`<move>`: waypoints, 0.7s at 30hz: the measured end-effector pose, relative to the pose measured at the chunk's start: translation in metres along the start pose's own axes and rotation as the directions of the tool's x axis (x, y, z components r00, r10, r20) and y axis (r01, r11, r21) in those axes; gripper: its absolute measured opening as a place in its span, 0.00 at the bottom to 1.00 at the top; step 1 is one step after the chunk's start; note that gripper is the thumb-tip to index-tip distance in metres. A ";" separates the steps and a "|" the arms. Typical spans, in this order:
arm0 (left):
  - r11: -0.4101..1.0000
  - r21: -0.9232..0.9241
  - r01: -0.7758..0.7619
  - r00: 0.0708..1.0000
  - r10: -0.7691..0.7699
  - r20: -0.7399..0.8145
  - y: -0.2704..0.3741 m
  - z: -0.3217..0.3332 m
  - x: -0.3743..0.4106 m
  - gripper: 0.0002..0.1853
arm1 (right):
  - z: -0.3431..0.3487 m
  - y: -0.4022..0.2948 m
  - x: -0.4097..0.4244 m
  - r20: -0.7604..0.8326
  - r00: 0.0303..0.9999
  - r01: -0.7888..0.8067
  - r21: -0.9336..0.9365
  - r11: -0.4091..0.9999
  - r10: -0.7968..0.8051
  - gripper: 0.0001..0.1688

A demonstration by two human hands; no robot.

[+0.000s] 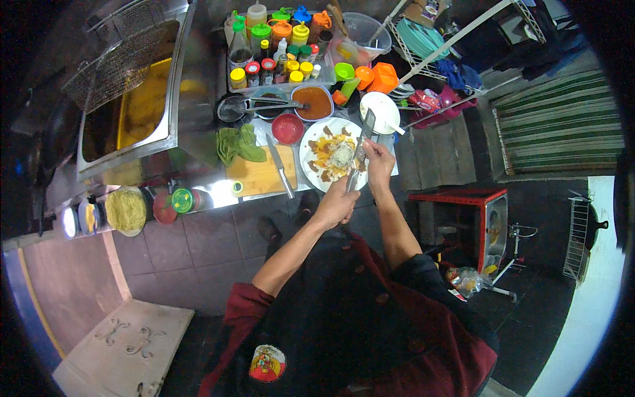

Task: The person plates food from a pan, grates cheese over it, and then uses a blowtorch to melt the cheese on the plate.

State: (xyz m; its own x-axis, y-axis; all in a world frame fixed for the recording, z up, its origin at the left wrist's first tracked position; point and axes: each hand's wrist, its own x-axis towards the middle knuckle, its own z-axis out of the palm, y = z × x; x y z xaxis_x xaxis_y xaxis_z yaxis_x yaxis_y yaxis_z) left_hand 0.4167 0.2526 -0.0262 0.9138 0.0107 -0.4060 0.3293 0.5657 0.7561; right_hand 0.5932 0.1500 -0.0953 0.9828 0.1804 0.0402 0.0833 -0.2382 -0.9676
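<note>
My left hand [340,203] is closed around the handle of a long, narrow hand grater [366,130], low over the front of a white plate [312,181]. My right hand [379,161] has its fingers bent against the grater's face; whether a small piece is pinched there is hidden. Under the grater, the plate carries a heap of yellow-orange food [322,147] with brown pieces around it. Pale, fine shreds [342,155] lie on top of the heap. A white bowl [379,106] with a light utensil handle stands behind the grater.
Left of the plate, a knife [281,166] lies across a wooden cutting board [253,173] beside a green cloth [240,145]. Behind are a red bowl [287,129], a tub of reddish sauce [313,101], metal tongs [268,103] and several bottles [280,34]. A deep fryer [134,104] stands left.
</note>
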 end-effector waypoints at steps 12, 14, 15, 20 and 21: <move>1.000 0.020 -0.020 1.000 0.020 0.015 -0.007 -0.007 -0.001 0.12 | -0.001 -0.009 -0.033 0.062 0.993 -0.108 0.149 0.983 0.099 0.12; 0.999 0.032 -0.021 0.999 0.020 0.031 -0.004 -0.006 -0.004 0.08 | -0.002 0.003 -0.031 0.038 0.996 -0.088 0.171 0.981 0.083 0.13; 0.998 0.055 -0.008 1.000 0.007 0.028 -0.003 -0.007 -0.004 0.08 | -0.003 0.007 -0.030 0.034 0.997 -0.076 0.157 0.985 0.072 0.12; 0.995 0.098 -0.007 1.000 0.006 0.014 -0.005 -0.006 -0.005 0.10 | -0.008 0.014 -0.018 0.036 0.994 -0.104 0.145 0.984 0.100 0.12; 0.996 0.089 -0.006 1.000 0.004 0.018 -0.005 -0.006 -0.006 0.11 | -0.009 0.012 -0.015 0.030 0.995 -0.096 0.146 0.985 0.093 0.12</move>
State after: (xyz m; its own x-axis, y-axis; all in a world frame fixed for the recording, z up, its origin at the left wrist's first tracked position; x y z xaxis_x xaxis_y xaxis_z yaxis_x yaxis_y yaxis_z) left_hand 0.4083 0.2542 -0.0310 0.9192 -0.0017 -0.3938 0.3440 0.4899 0.8010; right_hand 0.5806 0.1363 -0.1053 0.9809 0.1860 -0.0574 -0.0366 -0.1131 -0.9929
